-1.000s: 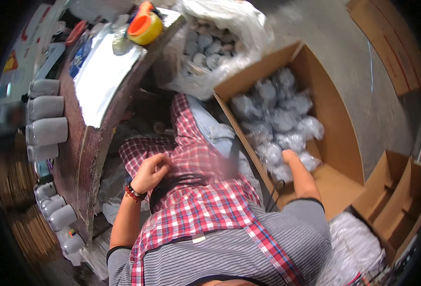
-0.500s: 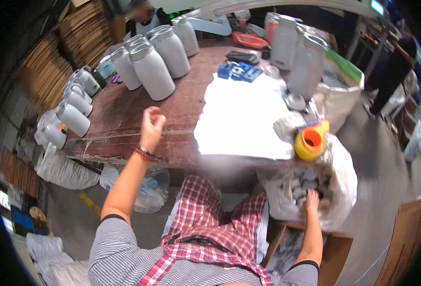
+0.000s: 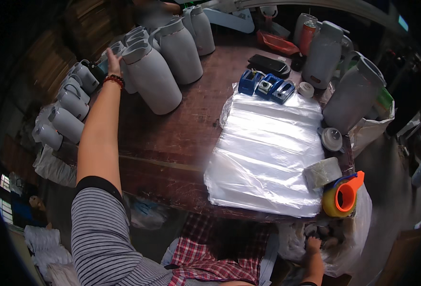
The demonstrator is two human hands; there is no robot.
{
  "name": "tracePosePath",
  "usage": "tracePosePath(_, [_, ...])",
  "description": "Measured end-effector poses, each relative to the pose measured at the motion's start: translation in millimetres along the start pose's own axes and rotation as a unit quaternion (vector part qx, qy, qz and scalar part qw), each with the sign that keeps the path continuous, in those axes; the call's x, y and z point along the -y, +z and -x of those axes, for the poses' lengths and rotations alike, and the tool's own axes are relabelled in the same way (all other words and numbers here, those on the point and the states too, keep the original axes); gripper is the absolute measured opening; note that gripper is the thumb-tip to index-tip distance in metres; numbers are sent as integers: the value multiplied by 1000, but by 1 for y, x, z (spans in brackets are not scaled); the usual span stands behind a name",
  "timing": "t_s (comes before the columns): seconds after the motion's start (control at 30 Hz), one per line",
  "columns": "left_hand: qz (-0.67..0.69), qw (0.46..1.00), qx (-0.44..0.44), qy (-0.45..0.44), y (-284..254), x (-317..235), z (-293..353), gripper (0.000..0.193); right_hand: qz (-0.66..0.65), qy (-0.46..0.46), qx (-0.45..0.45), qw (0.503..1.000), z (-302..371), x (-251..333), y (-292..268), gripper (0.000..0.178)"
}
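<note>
My left arm stretches across the table to the back left. My left hand (image 3: 114, 65), fingers extended, is beside a grey vacuum jug (image 3: 153, 78) at the near end of a cluster. Whether it touches the jug behind is hard to see. My right hand (image 3: 314, 245) is down in a clear plastic bag (image 3: 360, 238) below the table's front right edge, among small grey and dark pieces. Its fingers look curled there, and what they hold is too small to name. A stack of clear plastic sheets or sleeves (image 3: 267, 157) lies on the table between my arms.
An orange-and-yellow tape dispenser (image 3: 346, 195) and a tape roll (image 3: 322, 172) sit at the right corner. Blue-cased parts (image 3: 266, 86), a phone (image 3: 269, 64) and a white lid (image 3: 332, 139) lie around the stack. More grey jugs (image 3: 353, 95) stand right; smaller ones (image 3: 72, 101) line the left edge.
My left hand has moved forward and left, from above the front of the table to the jug cluster. The view has shifted closer over the table. My right hand stays in the bag.
</note>
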State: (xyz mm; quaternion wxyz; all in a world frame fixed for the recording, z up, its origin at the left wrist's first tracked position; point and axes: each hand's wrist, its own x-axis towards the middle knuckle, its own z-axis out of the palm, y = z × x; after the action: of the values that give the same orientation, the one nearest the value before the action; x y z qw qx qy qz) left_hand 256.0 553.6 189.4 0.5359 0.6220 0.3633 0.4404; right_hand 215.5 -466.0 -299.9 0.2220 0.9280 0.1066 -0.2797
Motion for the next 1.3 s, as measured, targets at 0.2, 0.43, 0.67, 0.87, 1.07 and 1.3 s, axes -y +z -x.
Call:
tracePosePath(0.2, [-117, 990, 74, 27, -2, 48, -29, 95, -63, -36, -26, 997, 46, -14, -51, 37])
tracePosePath(0.43, [-76, 948, 229, 206, 6, 35, 134, 31, -337, -5, -314, 888, 137, -26, -116, 69])
tracePosePath(0.67, [-22, 916, 337, 217, -43, -69, 343, 20, -675, -64, -294, 674, 245, 21, -239, 55])
tracePosePath(0.87, [11, 870, 357, 341, -143, -87, 486, 14, -732, -239, -255, 585, 316, 91, -352, 65])
tracePosePath(1.07, [56, 877, 428, 210, -167, -49, 570, 15, -543, -442, -471, 537, 364, 154, -422, 81])
tracePosePath(1.3, [73, 876, 436, 191, -157, -26, 596, 19, -297, -527, -376, 702, 371, 162, -412, 74])
